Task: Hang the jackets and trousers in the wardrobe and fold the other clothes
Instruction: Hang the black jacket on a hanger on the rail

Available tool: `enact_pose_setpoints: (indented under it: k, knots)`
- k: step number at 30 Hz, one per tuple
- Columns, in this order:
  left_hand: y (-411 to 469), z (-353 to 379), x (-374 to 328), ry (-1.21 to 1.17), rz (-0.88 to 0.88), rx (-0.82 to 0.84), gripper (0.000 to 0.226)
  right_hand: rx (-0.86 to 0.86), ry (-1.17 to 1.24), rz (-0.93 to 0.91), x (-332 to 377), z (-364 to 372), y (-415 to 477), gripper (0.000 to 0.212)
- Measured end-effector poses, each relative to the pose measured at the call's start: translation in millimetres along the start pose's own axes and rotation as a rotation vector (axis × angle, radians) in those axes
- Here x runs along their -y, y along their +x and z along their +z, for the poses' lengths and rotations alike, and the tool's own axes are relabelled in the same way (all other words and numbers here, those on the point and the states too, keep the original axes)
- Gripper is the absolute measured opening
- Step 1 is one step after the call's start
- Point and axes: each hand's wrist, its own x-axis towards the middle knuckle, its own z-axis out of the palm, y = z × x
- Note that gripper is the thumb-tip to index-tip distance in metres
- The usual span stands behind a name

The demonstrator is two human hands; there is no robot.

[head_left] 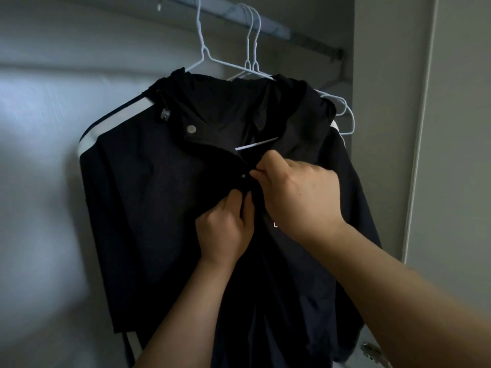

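The black jacket (pixel 148 208) hangs on a white wire hanger (pixel 212 58) from the wardrobe rail (pixel 292 33) at 12 o'clock; the left grip (pixel 225 229) pinches its front edge at centre; the right grip (pixel 300 192), at 2 o'clock from the left, pinches the opposite edge beside a snap (pixel 243 176).

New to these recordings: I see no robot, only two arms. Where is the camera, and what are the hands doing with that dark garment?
There is no machine here. A person works bare-handed, and the single picture comes from a camera worn on their head, looking forward and down. A black hooded jacket hangs on a white wire hanger from the wardrobe rail, with other hangers beside it. The left hand grips the jacket's front edge. The right hand pinches it just above, beside a small snap. They seem to be fastening the front, though that is a guess.
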Motion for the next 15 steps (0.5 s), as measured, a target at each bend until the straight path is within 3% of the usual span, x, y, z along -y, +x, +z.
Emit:
enact_pose_setpoints:
  k: [6, 12, 15]
  knots:
    - [-10, -6, 10, 0.013, -0.038, 0.003, 0.036, -0.156, 0.117, 0.149, 1, -5, 50, 0.021]
    - [11, -27, 7, 0.051, -0.113, 0.087, 0.038, -0.149, 0.135, 0.098, 4, 2, 67, 0.021]
    - [40, -35, -1, 0.069, -0.14, 0.037, 0.05, -0.145, 0.132, 0.089, 3, 7, 67, 0.02]
